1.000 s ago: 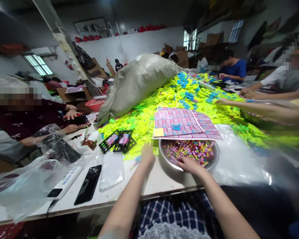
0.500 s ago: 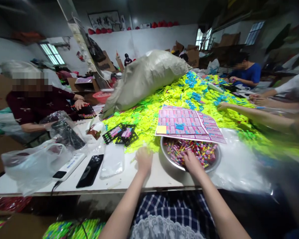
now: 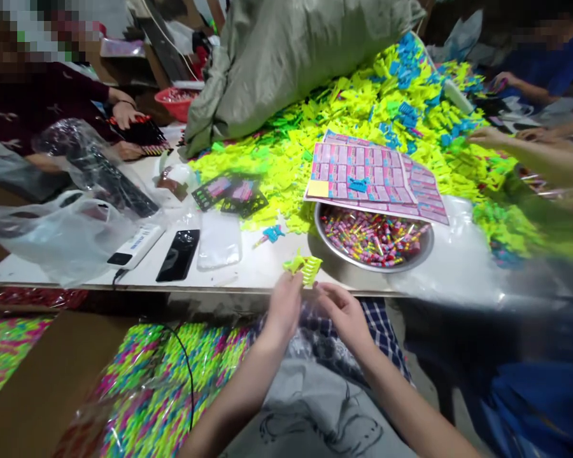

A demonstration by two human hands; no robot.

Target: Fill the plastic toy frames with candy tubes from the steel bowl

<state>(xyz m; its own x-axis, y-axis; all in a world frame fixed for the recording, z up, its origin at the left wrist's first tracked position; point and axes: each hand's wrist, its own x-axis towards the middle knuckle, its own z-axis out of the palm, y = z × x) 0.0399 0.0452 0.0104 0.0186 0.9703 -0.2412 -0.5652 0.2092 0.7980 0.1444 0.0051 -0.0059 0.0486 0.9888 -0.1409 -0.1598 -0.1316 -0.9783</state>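
My left hand [image 3: 286, 304] is closed on a small yellow-green plastic piece with slots [image 3: 311, 271], held above the table's front edge. Close beside it, my right hand [image 3: 346, 315] has thumb and fingers drawn together; what they hold, if anything, is too small to name. Just beyond stands a metal bowl [image 3: 386, 268] full of small pink, red and yellow sticks [image 3: 375, 238]. Printed pink sheets [image 3: 358, 159] cover its far rim, with a blue plastic piece [image 3: 358, 184] on top. Another blue piece [image 3: 273, 233] lies on the table, a small stick beside it.
A large grey sack [image 3: 286, 70] rests on a heap of yellow-green and blue pieces [image 3: 286, 165]. To the left lie a phone [image 3: 177, 256], a white power strip [image 3: 136, 247] and clear bags [image 3: 219, 240]. Another person's hand [image 3: 127, 114] is at far left; a blurred arm [image 3: 544, 156] reaches in at right.
My right hand has come out of the bowl, and both hands have drawn together nearer my body. The yellow-green piece now shows in my left hand. The view has tipped downward.
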